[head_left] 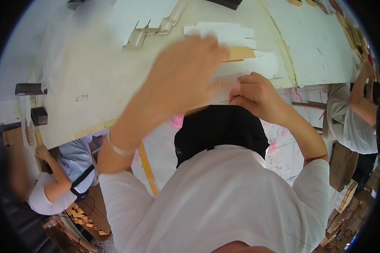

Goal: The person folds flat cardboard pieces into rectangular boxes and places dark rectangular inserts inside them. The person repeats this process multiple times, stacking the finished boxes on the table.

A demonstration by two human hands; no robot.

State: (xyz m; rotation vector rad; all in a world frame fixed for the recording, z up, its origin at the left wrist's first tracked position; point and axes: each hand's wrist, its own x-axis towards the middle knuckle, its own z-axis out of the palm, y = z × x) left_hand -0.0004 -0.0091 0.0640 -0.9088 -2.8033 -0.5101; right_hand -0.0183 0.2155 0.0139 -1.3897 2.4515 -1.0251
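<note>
My left hand (188, 69) is over the table, smeared by motion. Its fingertips are close to a tan flat strip (242, 53); whether they touch it I cannot tell. At the table's near edge, my right hand (259, 96) is closed, thumb and fingers pinching one end of a thin flat piece (221, 101) seen nearly edge-on. The tan strip rests on white sheets (261, 65). More white sheets (219, 30) lie just beyond it.
At the far left of the table is a bent, silvery tray-like piece (156, 31). Dark blocks (39, 116) stand at the left corner. One person (50, 181) works at the left, another (354, 114) at the right. Pink scraps (177, 121) litter the floor.
</note>
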